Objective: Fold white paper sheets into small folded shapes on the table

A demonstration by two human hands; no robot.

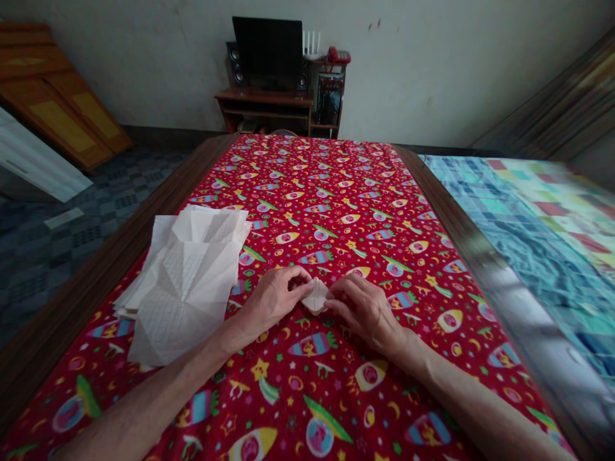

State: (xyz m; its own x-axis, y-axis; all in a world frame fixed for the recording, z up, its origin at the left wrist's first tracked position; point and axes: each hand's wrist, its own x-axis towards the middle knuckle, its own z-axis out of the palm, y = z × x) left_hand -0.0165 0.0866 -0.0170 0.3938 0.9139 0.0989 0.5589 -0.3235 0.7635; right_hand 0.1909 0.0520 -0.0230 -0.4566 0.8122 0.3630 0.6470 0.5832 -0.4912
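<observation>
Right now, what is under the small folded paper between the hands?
Red printed cloth shows around the folded paper, whose edges the left hand and right hand touch. Whatever lies directly beneath is covered from view.

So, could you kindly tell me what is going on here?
A person's left hand and right hand hold a small folded paper by its edges, over a red patterned cloth. On the left lies a pile of sheets, the top one crisscrossed with creases. Beyond the cloth, a monitor stands on a desk.
</observation>
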